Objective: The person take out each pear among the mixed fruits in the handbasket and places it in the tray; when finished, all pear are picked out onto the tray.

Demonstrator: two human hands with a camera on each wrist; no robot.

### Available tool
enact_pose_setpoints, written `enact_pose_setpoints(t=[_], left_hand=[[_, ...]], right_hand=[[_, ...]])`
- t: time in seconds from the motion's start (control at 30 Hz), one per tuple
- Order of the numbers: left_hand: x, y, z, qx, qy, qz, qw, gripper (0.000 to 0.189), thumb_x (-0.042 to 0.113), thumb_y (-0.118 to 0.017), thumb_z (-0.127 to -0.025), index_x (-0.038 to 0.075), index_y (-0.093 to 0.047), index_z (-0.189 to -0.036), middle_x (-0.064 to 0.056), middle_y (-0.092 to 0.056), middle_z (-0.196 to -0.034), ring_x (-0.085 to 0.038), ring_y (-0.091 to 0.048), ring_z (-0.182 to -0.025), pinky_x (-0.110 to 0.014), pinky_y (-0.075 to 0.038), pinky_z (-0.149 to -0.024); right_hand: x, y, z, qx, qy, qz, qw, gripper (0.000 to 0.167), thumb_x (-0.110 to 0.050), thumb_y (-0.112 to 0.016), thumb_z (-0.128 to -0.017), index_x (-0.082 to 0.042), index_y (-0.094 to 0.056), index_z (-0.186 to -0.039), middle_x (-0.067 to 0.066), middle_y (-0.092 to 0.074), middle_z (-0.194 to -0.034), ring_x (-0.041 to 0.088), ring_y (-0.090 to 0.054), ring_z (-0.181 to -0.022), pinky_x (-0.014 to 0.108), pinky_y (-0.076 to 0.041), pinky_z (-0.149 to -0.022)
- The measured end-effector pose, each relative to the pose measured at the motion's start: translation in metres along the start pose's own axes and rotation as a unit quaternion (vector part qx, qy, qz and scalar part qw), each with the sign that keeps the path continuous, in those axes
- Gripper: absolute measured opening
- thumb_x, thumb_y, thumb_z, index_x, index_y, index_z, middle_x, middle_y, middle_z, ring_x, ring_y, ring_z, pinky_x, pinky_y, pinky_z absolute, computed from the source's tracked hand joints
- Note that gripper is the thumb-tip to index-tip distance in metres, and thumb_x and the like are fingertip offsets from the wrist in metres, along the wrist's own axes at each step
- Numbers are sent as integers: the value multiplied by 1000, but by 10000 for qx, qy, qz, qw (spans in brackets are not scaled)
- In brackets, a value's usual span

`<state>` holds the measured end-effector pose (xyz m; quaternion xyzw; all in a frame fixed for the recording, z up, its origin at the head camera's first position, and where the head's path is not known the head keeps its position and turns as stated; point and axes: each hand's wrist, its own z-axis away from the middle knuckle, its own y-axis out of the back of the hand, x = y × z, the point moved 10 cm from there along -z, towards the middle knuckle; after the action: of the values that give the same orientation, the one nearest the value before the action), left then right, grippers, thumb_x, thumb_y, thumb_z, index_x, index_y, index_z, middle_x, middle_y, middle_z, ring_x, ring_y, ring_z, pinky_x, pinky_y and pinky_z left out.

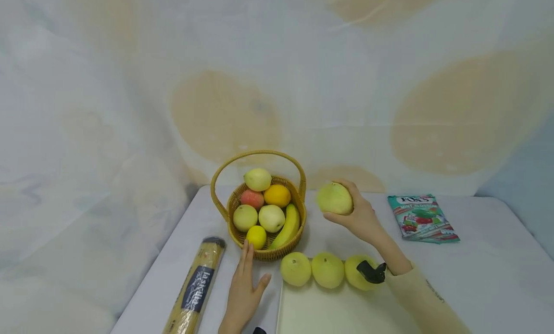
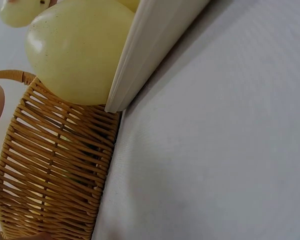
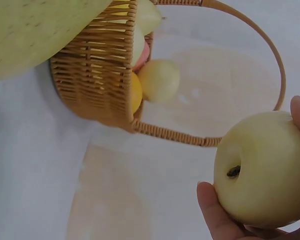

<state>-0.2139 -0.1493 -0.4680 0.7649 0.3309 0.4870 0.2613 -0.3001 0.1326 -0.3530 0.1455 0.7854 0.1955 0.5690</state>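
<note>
My right hand (image 1: 361,218) grips a round, pale yellow-green pear (image 1: 335,198), raised to the right of the wicker basket (image 1: 298,237). The right wrist view shows the pear's dark stem in its dimple, with thumb and fingers around its sides. My left hand (image 1: 245,288) has its fingers extended at the basket's near side, fingertips overlapping a yellow lemon (image 1: 256,237) in the head view. Whether they touch it, I cannot tell. The basket also contains a banana (image 1: 289,225), an orange (image 1: 277,195), a reddish fruit (image 1: 252,199) and several pale fruits.
Three similar pears, including the middle one (image 1: 327,270), line the far edge of a pale tray (image 1: 329,310). A clear pack of spaghetti (image 1: 196,288) lies left of my left hand. At the right is a green candy bag (image 1: 423,218). The basket's handle (image 1: 258,152) arches upright.
</note>
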Motion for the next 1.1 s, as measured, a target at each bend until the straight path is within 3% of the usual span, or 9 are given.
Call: enact_pose_setpoints(t=[0.4, 0.6, 0.83, 1.1], left_hand=[[-2, 1, 2, 48, 18, -15, 10000, 83, 27, -67, -90, 6, -20, -155, -16, -18, -162, -44, -33, -140, -66, -35, -106], [-2, 2, 1, 6, 70, 42, 10000, 84, 28, -67, -91, 7, -18, -155, -17, -18, -162, -43, -32, -141, -65, -33, -107], [-5, 0, 0, -72, 152, 63, 9998, 84, 30, -66, -91, 9, -17, -156, -11, -13, -164, -45, -31, -141, -66, -33, -107], [-2, -2, -1, -69, 120, 87, 9999, 84, 30, -66, -91, 9, -17, -156, -12, -14, -164, -44, -31, -141, -65, -33, -107]], right_hand=[[22, 16, 29, -18, 46, 81, 10000, 80, -19, -80, -80, -23, -33, -146, 20, -41, -146, 43, -54, -115, 45, -54, -79], [38, 28, 47, 92, -116, 94, 9998, 81, -18, -79, -81, -21, -32, -147, 19, -40, -145, 41, -50, -118, 45, -52, -81], [59, 38, 66, -70, -305, 17, 9995, 79, -19, -78, -83, -17, -31, -146, 17, -40, -141, 40, -49, -117, 43, -51, -80], [79, 45, 88, -291, -342, 194, 9988, 82, -15, -79, -80, -12, -30, -145, 22, -36, -144, 45, -45, -121, 57, -48, -87]])
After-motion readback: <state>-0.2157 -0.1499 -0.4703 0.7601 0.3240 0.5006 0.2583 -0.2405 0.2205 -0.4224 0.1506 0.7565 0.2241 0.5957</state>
